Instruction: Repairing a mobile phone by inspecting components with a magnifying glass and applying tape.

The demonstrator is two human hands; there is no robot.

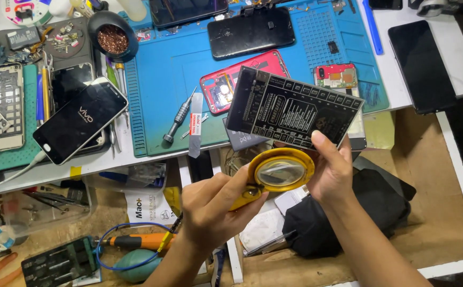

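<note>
A yellow-rimmed magnifying glass [281, 171] sits at the middle of the frame, its round lens tilted up toward the camera, its short yellow handle pinched in the left hand [210, 212]. Just above it, a flat black rectangular board [290, 106] with rows of white-outlined sockets, probably a battery test board, is held tilted by the right hand [333, 172].

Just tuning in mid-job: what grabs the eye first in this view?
The yellow magnifier, held centre frame by the left hand, stands out most. Just above it, the right hand holds up a black board covered in white print. Behind both lies a blue mat with an opened red phone on it.
</note>
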